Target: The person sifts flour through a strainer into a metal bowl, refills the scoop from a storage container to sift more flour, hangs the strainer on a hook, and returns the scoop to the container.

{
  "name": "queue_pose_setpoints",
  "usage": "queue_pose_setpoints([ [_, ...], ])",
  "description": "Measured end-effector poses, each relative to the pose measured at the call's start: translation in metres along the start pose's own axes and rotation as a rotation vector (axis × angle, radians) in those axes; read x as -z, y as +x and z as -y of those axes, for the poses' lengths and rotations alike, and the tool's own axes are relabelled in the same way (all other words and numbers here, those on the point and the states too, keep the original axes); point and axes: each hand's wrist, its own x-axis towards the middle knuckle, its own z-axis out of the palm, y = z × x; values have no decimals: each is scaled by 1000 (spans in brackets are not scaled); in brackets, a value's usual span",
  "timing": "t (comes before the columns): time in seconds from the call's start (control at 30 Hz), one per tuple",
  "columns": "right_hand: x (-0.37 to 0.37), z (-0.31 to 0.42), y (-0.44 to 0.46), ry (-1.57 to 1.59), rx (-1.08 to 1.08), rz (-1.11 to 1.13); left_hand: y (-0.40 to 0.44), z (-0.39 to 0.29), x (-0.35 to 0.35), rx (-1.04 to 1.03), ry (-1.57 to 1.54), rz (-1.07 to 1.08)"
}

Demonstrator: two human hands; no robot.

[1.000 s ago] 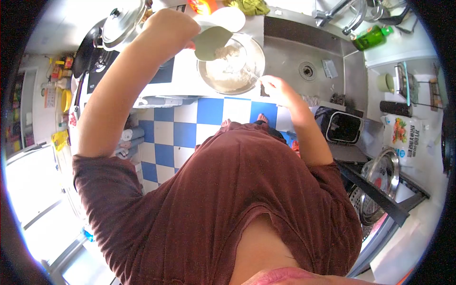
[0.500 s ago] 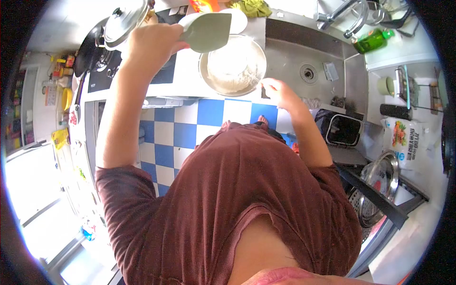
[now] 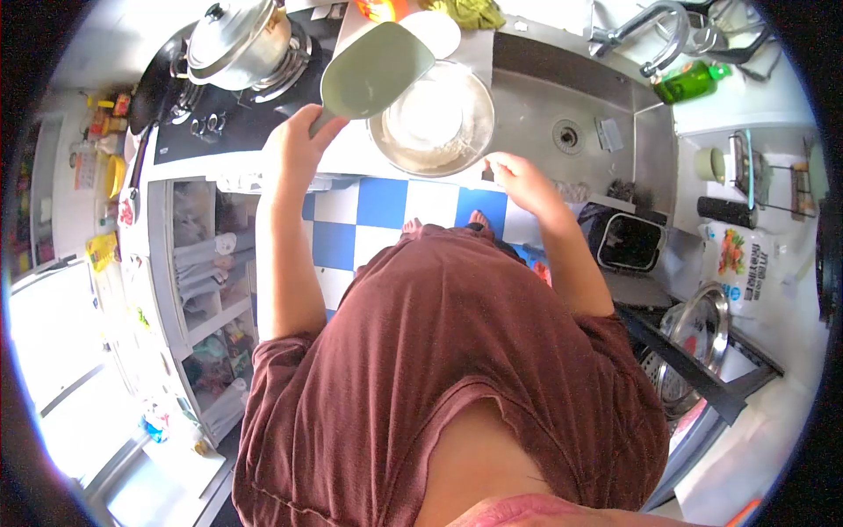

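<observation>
My left hand (image 3: 294, 145) grips the handle of a pale green water scoop (image 3: 373, 70), raised beside and partly over the left rim of a round metal bowl (image 3: 386, 151). Whitish, flour-like stuff (image 3: 435, 156) lies in the bowl; glare washes out its middle. At the bowl's right rim my right hand (image 3: 527, 183) is closed around a thin stick-like utensil that points into the bowl, its exact kind too small to make out. What the scoop contains, if anything, does not show.
Left of the bowl, a lidded metal pot (image 3: 237, 48) stands on the black gas stove (image 3: 219, 132). A steel sink (image 3: 527, 105) with a faucet (image 3: 672, 39) adjoins on the right. A green bottle (image 3: 689, 83) lies behind it. A white plate-like disc (image 3: 435, 33) lies behind the bowl.
My left hand has moved right and towards my body, away from the stove, and the scoop has turned in it. My right hand has stayed by the bowl's rim.
</observation>
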Motion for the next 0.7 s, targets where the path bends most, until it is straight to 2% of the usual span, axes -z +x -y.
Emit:
queue_pose_setpoints([
  [0.13,-5,-8,0,-41,135,7,-6,7,-7,97,-128,14],
  [0.23,0,10,-5,61,-89,-19,-8,13,-12,137,-210,24],
  [0.33,-5,-6,1,-41,142,-3,-10,18,-16,155,-243,16],
  [0.43,1,5,-3,50,-55,-22,-11,21,-21,135,-291,-9],
  [0.53,-1,-3,-1,-53,40,34,-13,26,-24,147,-277,-3],
  [0.63,3,2,-2,14,-70,2,-12,28,-27,145,-283,4],
  [0.7,3,7,-4,12,-59,53,-14,28,-27,151,-283,9],
])
